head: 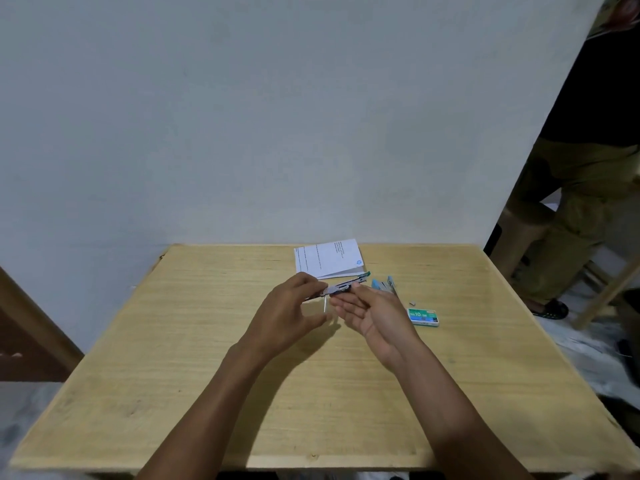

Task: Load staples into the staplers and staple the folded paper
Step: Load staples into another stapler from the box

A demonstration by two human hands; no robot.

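On the table (173,341), I see the folded paper (329,259) at the stapler's (343,288) twelve o'clock. A second stapler (382,284) lies at three, the staple box (423,317) at four.

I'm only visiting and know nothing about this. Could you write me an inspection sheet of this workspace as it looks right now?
Surface: wooden table, set against a pale wall.
Job's things: green-tipped stapler held above the table; folded paper near the far edge; blue stapler and green staple box lying to the right.
Clutter: small loose staple strip near the box.
Grippers: left hand pinches the green-tipped stapler's end; right hand palm up beneath it, grip unclear.
Cables: nothing seen.
Surroundings: another person at the right edge.
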